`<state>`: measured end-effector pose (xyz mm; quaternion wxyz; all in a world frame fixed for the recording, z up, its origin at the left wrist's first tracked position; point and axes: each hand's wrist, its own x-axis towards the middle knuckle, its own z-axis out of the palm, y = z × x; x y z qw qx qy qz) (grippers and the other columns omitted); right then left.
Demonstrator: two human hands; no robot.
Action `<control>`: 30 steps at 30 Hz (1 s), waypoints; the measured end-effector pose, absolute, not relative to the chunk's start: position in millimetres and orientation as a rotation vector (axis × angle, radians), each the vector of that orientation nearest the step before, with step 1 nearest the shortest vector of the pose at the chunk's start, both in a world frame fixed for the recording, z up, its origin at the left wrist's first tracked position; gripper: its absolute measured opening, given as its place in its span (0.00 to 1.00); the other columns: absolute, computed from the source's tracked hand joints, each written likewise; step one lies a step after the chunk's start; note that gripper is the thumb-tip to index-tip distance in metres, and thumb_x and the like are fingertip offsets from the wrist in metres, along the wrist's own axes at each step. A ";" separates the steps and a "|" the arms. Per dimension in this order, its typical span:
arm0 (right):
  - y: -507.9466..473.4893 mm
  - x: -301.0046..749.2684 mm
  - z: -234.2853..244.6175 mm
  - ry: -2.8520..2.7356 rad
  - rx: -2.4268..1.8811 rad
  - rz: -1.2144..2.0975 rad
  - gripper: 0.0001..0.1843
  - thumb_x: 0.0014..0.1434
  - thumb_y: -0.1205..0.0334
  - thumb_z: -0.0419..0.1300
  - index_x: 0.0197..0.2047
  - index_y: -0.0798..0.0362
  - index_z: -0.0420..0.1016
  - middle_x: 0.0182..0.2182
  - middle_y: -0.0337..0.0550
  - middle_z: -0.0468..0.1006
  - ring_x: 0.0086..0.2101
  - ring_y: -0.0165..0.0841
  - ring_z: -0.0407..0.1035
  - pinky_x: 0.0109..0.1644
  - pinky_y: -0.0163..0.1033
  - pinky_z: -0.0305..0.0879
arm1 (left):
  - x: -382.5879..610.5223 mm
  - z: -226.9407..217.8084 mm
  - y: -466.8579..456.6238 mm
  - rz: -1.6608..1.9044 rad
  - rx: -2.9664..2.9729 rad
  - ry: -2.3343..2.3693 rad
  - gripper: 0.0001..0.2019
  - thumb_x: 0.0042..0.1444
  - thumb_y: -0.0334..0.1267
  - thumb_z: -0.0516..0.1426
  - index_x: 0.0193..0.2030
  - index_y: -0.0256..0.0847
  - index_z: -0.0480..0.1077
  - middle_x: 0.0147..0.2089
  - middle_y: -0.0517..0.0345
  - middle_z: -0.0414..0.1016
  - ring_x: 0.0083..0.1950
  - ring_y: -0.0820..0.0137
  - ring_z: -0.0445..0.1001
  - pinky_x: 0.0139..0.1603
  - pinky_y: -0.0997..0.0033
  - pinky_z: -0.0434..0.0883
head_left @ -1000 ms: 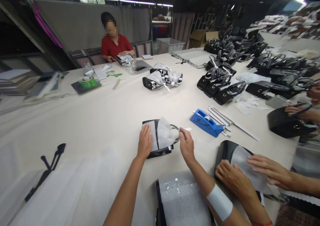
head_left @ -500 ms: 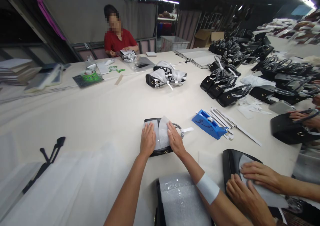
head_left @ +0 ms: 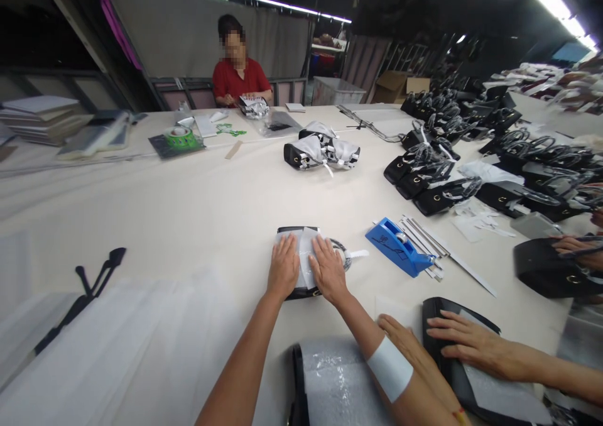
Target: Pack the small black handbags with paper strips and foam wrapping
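Observation:
A small black handbag (head_left: 300, 294) lies flat on the table in front of me, its handle (head_left: 347, 259) and a white tag (head_left: 360, 254) pointing right. Thin white foam sheet (head_left: 305, 259) covers its upper face, with a seam or overlap near the middle. My left hand (head_left: 284, 266) rests flat on the left part of the sheet, fingers stretched. On the right part lies my right hand (head_left: 328, 267), also flat with fingers spread. Closer to me, another black bag (head_left: 298, 382) is covered by a foam sheet (head_left: 346, 376), partly under my right forearm.
A blue tape dispenser (head_left: 400, 247) stands right of the handbag beside thin strips (head_left: 426, 240). Co-worker's hands (head_left: 480, 341) work on a bag at lower right. Many black handbags (head_left: 424, 187) crowd the right side. Foam sheets (head_left: 141, 350) lie at left. A person in red (head_left: 240, 80) sits opposite.
My right hand has pressed flatter onto the sheet, whose raised right flap now lies down. The co-worker's nearer hand has moved left, beside my right forearm. The view has shifted slightly.

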<state>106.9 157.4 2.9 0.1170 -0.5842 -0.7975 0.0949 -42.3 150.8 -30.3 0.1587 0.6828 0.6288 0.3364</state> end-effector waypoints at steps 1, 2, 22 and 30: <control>157.5 105.7 2.9 -2.335 -1.719 0.262 0.28 0.69 0.50 0.35 0.69 0.47 0.48 0.68 0.41 0.47 0.67 0.36 0.37 0.67 0.52 0.42 | -42.6 -31.1 150.9 0.969 1.949 1.795 0.25 0.63 0.36 0.41 0.67 0.39 0.52 0.69 0.49 0.53 0.72 0.60 0.45 0.70 0.45 0.47; 157.7 104.5 2.9 -2.334 -1.729 0.248 0.28 0.69 0.50 0.35 0.69 0.48 0.48 0.68 0.41 0.48 0.67 0.36 0.37 0.66 0.52 0.42 | -43.0 -31.8 151.1 0.977 1.945 1.789 0.24 0.63 0.36 0.41 0.67 0.39 0.52 0.69 0.49 0.53 0.72 0.61 0.46 0.70 0.45 0.47; 162.5 93.1 13.9 -2.387 -1.777 0.223 0.26 0.67 0.54 0.40 0.68 0.38 0.49 0.68 0.34 0.46 0.67 0.41 0.36 0.65 0.57 0.41 | -48.8 -24.5 151.9 1.247 1.635 1.729 0.22 0.63 0.36 0.41 0.64 0.40 0.55 0.62 0.50 0.65 0.65 0.67 0.60 0.68 0.56 0.58; 163.0 93.4 12.6 -2.351 -1.773 0.254 0.26 0.67 0.55 0.41 0.67 0.36 0.50 0.68 0.35 0.48 0.66 0.41 0.37 0.64 0.57 0.44 | -45.7 -14.5 150.2 1.111 1.916 1.805 0.24 0.64 0.42 0.43 0.66 0.41 0.52 0.64 0.45 0.61 0.65 0.63 0.58 0.66 0.53 0.56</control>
